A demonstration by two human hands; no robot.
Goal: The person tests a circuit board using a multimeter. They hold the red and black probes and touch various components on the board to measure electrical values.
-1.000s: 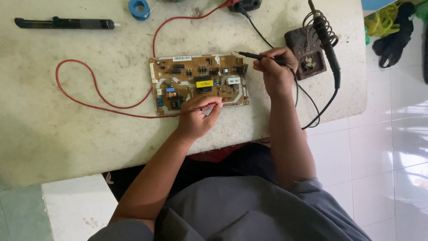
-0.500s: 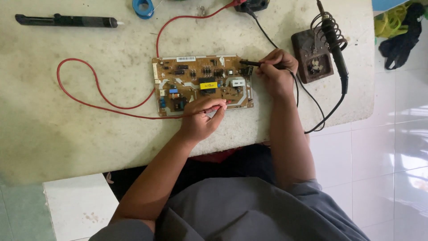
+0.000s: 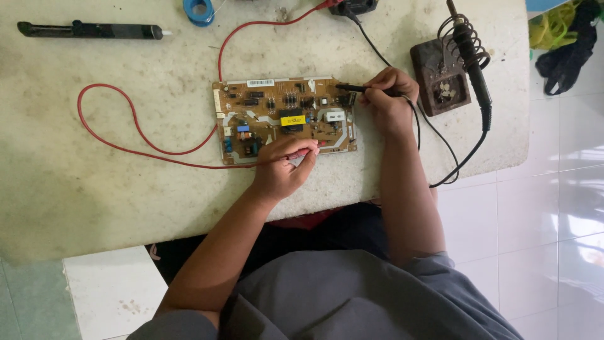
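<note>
**A:** Head view: circuit board point(image 3: 284, 118) sits mid-frame, upper centre, flat on the stained white table point(image 3: 94, 189). My left hand point(image 3: 280, 171) is closed in a pinch on the red probe point(image 3: 301, 153), tip at the board's lower edge. My right hand point(image 3: 389, 99) is closed on the black probe point(image 3: 350, 89), tip on the board's upper-right corner.

**B:** Contact solid?

**A:** Too small to tell which pads. I'd rest both wrists on the table, keep each tip steep on one joint so it can't bridge neighbours.

**B:** Leads?

**A:** Red lead point(image 3: 126, 135) loops across the left of the frame, black lead point(image 3: 377, 53) runs to the top edge. Enough slack, I judge, so no tug on the tips.

**B:** Hazards?

**A:** Soldering iron point(image 3: 469, 47) in its stand point(image 3: 439, 79), upper right, just beside my right hand. Keep that elbow in. Desoldering pump point(image 3: 88, 29) upper left, well apart.
</note>
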